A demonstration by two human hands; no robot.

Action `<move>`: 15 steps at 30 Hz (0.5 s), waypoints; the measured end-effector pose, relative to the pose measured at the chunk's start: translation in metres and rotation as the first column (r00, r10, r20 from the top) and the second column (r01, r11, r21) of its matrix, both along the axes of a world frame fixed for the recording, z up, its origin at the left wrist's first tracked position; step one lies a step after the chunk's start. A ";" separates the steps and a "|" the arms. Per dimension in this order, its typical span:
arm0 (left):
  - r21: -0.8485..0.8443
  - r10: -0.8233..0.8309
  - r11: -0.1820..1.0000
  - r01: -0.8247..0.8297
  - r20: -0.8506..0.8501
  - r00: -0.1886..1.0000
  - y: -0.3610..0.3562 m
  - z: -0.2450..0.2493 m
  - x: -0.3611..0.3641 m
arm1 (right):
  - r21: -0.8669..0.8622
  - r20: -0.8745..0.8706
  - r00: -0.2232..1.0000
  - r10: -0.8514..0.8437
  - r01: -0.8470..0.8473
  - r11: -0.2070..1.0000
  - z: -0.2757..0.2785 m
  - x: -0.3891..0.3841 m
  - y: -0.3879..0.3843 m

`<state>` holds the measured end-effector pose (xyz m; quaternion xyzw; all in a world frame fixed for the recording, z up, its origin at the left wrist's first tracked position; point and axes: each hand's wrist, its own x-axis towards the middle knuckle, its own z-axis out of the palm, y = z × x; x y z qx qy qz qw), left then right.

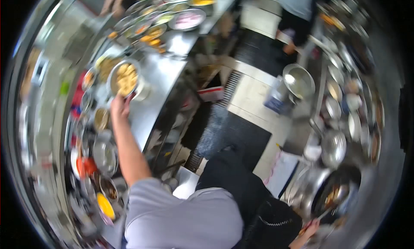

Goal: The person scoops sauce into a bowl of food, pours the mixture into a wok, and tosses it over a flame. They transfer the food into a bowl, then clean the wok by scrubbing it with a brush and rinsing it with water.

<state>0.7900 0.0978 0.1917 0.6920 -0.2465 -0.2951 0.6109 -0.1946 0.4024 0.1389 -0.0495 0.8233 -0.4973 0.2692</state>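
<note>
Left hand (120,107) extended over the steel surface (160,79), thumb and fingers pinching the near rim of a metal bowl (111,80) of pale yellow food pieces (127,79), just beside a white container (143,93); blur leaves unclear whether the bowl is lifted or resting. Right hand (308,233), at lower right, wrapped around the handle of a long-handled metal utensil (331,209), its far end inside a dark wok (350,175) with browned food (332,196); finger placement cannot be told.
</note>
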 end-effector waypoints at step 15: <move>-0.146 -0.886 0.331 0.932 -0.388 0.254 -0.107 -0.011 -0.572 | 0.318 -0.379 0.922 0.075 0.054 0.947 0.029 0.110 0.044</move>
